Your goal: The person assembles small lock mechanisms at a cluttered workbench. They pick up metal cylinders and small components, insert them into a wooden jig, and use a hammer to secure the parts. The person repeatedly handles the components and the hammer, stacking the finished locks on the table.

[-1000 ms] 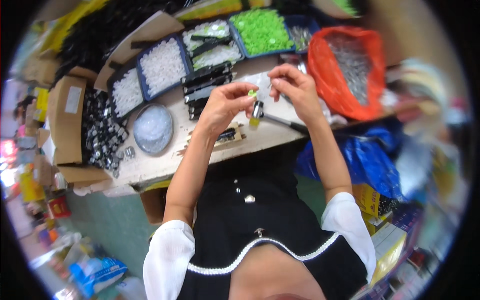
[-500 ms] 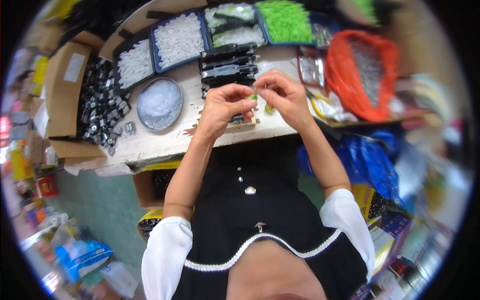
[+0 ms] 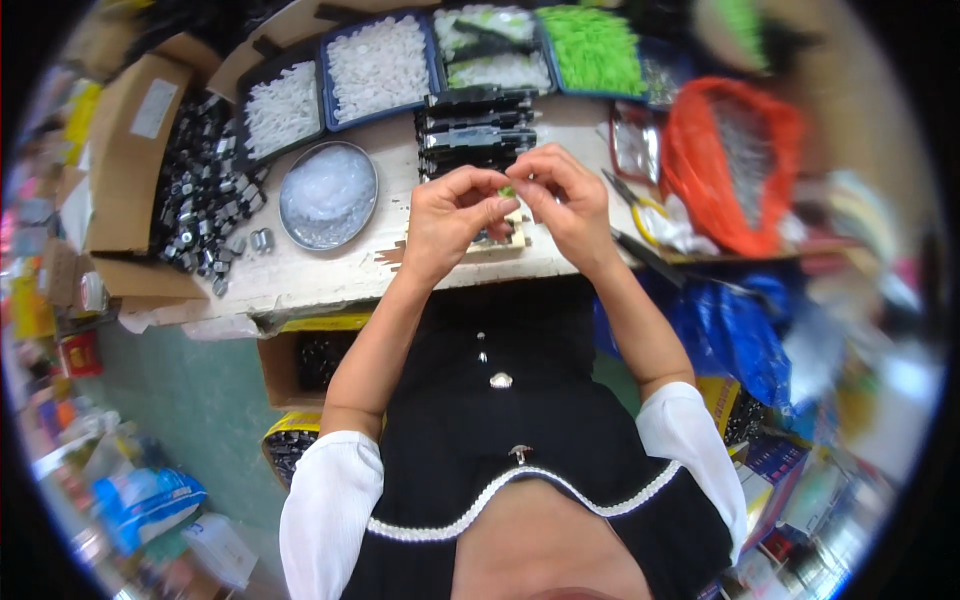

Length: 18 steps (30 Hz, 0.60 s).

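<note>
My left hand (image 3: 452,218) is closed, its thumb and fingers pinching a small green plastic piece (image 3: 507,191). Against the same piece, the fingertips of my right hand (image 3: 568,205) are pressed together; whatever they grip is too small to make out. Both hands are held over the front of the white worktable (image 3: 330,272). Below them, partly covered by my left hand, lies a pale wooden-looking block (image 3: 516,240). Just beyond my hands is a stack of black elongated parts (image 3: 478,135).
Trays of white pieces (image 3: 377,65) and green pieces (image 3: 592,50) line the back. A round dish (image 3: 328,195) and loose metal-and-black parts (image 3: 205,200) lie left, beside a cardboard box (image 3: 135,150). Yellow-handled scissors (image 3: 648,218) and a red bag (image 3: 690,150) stand right.
My fingertips have drawn closer together around the green piece. A yellow-green bit seen under my right hand before no longer shows. The view has shifted slightly, moving the table items rightward.
</note>
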Tool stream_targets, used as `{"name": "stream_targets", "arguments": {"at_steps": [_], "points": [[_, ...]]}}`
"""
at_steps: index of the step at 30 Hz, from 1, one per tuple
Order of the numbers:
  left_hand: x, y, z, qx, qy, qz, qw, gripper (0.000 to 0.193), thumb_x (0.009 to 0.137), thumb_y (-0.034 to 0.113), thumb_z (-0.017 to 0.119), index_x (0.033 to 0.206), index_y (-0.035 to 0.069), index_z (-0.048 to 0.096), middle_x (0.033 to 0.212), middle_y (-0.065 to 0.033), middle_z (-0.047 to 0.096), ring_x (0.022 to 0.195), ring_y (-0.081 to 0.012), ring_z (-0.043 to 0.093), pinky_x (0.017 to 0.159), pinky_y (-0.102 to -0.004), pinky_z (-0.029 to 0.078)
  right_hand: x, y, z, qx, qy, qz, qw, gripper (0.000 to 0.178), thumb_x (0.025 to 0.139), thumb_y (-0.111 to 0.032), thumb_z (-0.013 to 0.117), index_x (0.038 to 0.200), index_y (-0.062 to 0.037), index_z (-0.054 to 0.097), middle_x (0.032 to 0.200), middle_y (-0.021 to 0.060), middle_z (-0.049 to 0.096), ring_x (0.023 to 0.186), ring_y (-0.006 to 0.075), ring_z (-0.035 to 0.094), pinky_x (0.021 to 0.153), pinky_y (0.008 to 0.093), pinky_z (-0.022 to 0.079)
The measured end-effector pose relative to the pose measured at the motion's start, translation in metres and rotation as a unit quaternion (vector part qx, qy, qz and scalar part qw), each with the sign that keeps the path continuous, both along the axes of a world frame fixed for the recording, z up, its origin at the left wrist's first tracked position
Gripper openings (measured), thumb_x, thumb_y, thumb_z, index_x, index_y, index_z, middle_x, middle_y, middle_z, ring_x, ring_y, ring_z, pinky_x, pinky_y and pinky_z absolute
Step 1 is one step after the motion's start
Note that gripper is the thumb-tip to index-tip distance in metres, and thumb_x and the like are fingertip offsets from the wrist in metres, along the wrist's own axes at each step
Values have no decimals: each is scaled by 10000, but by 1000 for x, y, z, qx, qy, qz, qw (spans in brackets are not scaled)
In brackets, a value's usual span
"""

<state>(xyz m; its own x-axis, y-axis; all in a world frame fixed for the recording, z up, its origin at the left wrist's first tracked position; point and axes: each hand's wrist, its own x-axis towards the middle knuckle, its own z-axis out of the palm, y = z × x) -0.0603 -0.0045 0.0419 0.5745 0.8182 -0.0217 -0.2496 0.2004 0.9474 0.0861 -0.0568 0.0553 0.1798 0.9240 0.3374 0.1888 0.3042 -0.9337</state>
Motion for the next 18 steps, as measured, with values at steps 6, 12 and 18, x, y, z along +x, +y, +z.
{"name": "stream_targets", "arguments": {"at_steps": [6,12,18], "points": [[1,-4,-15,223,79,84,968,159,742,29,687,878,-18,620,743,-53,596,672,-115,626,565,-218,499,-3,0,-14,-166,334,46,927,117,799,-31,610,915,-21,612,715,3,569,485,33,424,440,163,315],[-12,-4,-12,134,-25,22,990,105,776,-50,616,880,-36,616,812,-78,614,703,-154,639,620,-240,532,-3,0,-19,-213,402,79,887,124,785,-44,627,907,-23,619,682,3,575,446,29,405,410,165,295],[-19,-4,-28,124,-37,22,991,122,786,-79,588,897,-39,622,847,-91,628,737,-169,647,668,-251,541,-13,-4,-22,-135,178,5,975,110,792,-28,615,897,-13,640,724,10,587,509,37,461,442,168,333]]}}
